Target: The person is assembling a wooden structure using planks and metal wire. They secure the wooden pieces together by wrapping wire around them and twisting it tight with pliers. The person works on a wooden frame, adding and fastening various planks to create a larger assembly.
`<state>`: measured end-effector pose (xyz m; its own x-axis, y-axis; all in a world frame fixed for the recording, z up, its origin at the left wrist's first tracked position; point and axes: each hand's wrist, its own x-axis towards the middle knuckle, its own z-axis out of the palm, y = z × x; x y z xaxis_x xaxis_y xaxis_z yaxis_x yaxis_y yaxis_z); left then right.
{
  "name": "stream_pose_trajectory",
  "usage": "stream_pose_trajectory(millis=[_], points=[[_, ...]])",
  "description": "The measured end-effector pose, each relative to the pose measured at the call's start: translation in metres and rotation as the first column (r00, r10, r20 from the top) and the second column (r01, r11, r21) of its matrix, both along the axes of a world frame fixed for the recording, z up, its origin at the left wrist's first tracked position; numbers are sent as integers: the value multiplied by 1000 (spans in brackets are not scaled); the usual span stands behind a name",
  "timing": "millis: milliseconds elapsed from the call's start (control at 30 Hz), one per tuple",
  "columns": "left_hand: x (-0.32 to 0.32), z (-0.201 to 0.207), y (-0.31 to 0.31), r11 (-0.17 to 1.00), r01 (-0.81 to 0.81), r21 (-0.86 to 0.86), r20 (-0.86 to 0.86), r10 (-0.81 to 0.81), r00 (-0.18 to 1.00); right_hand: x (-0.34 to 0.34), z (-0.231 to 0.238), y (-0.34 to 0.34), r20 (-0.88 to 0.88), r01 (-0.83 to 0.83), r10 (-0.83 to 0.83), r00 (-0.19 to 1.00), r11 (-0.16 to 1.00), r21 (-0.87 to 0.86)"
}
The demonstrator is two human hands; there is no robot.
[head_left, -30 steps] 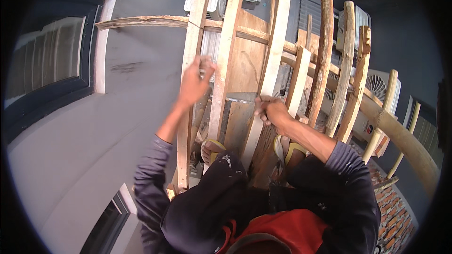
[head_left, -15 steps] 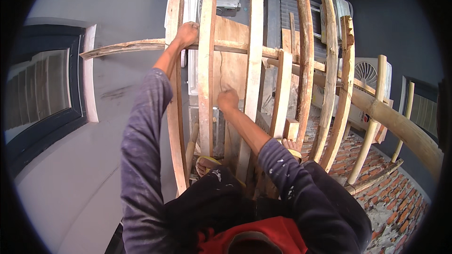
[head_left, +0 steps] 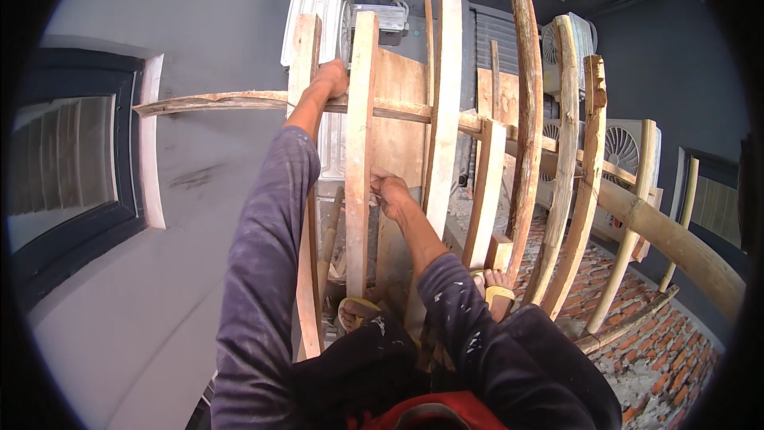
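Observation:
My left hand [head_left: 329,80] is closed at the level of a rough wooden rail [head_left: 239,99], between the first upright timber [head_left: 305,48] and the second upright timber [head_left: 360,151]. Its fingertips are hidden, so what it grips cannot be made out. Lower down, my right hand [head_left: 391,195] is closed with fingers pinched against the right side of the second upright. Anything between those fingers is too small or hidden to see. Behind the hands stands a plywood sheet [head_left: 402,131]. A taller squared timber [head_left: 446,87] rises just right of my right hand.
More uneven poles [head_left: 525,111] cross the rail to the right, with a thick round pole [head_left: 684,247] slanting there. Air-conditioner units [head_left: 314,8] are on the far wall. My sandalled foot [head_left: 354,314] stands among the timbers. Brickwork [head_left: 637,350] lies below right; a window [head_left: 68,167] is at left.
The view has shifted, so the timbers sit lower. My right hand has come closer to the second upright and its fingers have turned toward it. The thin dark cord above it no longer shows.

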<state>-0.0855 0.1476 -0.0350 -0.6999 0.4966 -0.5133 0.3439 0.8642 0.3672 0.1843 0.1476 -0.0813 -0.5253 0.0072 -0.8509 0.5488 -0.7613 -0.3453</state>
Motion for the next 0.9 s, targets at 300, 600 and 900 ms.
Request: stream_pose_trajectory(millis=[300, 600, 900], points=[[-27, -88, -19, 946, 296, 130, 33, -303, 953, -8, 12, -6, 113, -40, 27, 993, 993, 114], [-8, -58, -20, 987, -56, 152, -70, 67, 995, 3, 22, -12, 82, -198, 187, 979, 770, 607], [21, -19, -24, 894, -277, 351, -5, 297, 955, 16, 118, 11, 355, -496, 494, 794, 189, 848]])
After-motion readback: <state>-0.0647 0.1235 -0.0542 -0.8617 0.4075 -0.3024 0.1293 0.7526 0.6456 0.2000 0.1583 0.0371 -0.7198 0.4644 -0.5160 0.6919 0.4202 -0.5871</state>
